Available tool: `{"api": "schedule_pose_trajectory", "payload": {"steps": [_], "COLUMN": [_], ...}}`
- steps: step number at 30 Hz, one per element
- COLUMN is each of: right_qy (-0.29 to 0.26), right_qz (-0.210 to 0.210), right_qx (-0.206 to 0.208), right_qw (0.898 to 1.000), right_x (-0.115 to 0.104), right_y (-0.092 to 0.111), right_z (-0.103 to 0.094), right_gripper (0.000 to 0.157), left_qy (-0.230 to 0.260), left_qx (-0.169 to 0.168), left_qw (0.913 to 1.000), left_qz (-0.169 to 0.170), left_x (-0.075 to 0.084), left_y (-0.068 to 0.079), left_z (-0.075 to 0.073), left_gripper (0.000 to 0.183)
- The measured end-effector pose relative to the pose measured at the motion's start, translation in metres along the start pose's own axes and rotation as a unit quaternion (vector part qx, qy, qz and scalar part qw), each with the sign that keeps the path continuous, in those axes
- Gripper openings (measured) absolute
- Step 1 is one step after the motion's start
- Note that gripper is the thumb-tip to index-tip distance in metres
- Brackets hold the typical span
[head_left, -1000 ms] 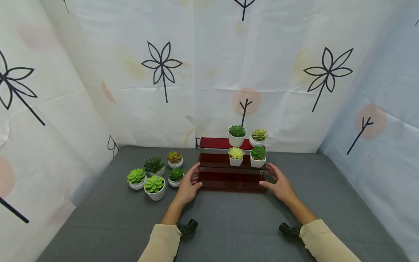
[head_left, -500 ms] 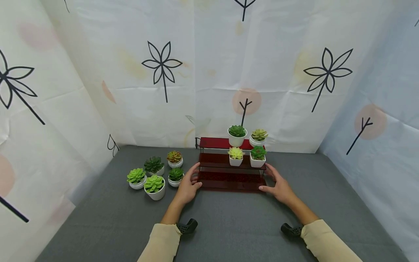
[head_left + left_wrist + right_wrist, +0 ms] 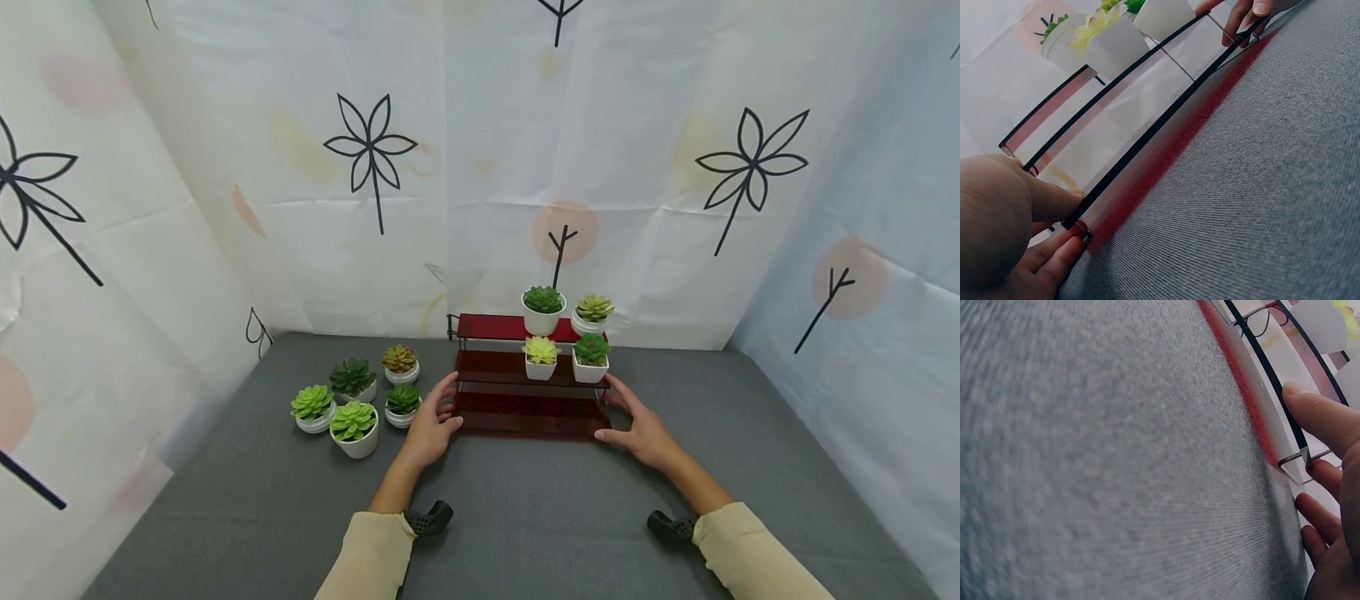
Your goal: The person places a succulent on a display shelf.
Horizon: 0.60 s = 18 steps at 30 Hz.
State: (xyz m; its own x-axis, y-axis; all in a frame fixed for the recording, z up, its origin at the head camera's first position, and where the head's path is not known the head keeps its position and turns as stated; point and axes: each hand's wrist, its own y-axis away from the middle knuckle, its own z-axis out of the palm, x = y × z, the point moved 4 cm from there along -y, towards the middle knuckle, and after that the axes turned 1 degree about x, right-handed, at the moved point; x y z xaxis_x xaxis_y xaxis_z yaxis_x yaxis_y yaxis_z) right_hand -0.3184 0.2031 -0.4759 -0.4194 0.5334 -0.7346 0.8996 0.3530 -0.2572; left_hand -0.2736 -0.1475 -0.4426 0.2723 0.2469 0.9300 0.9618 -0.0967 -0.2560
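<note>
Here's the red three-tier rack [image 3: 489,367], standing upright on the grey desk [image 3: 525,517] near the back wall, and both hands are on it! The left hand [image 3: 431,427] has the near left corner: in its wrist view the thumb lies along the black front edge, fingers tucked at the corner beneath, a narrow grip holding the rack. Across at the other end, the right hand [image 3: 641,427] matches it, thumb tip on the front edge, fingers curled about the end, the rack held there too.

Up top, a green succulent [image 3: 543,312] in a round white pot, and to its right a pale green succulent [image 3: 592,313] in a ridged pot. One tier down, a yellow-green succulent [image 3: 540,358] and a leafy green succulent [image 3: 591,360], both in squarish white pots, all four crowding the right half.

Over to the left, five more on the desk! A small green plant [image 3: 403,405] sits just beside the left hand, a brownish-orange plant [image 3: 401,364] behind it. Then a dark plant [image 3: 354,381], with two bright green plants [image 3: 356,427] in front.

Pale yellow sleeves [image 3: 367,558], black wrist devices [image 3: 430,519], and behind it all a white printed cloth [image 3: 487,167].
</note>
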Motion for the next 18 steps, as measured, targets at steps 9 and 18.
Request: {"api": "schedule_pose_trajectory", "payload": {"steps": [9,18], "right_qy": [0.006,0.007], "right_qz": [-0.006,-0.008], "right_qx": [-0.015,-0.015], "right_qw": [1.000,1.000], "right_x": [0.003,0.005], "right_y": [-0.001,0.000], "right_z": [-0.001,-0.002], "right_gripper": [0.092,0.092], "left_qy": [-0.003,-0.033], "left_qx": [0.004,0.029], "left_qw": [1.0000,0.9989], "left_qz": [0.001,0.015], "left_x": [-0.001,-0.037], "left_y": [0.000,-0.011], "left_z": [0.000,0.004], "left_gripper": [0.068,0.072]}}
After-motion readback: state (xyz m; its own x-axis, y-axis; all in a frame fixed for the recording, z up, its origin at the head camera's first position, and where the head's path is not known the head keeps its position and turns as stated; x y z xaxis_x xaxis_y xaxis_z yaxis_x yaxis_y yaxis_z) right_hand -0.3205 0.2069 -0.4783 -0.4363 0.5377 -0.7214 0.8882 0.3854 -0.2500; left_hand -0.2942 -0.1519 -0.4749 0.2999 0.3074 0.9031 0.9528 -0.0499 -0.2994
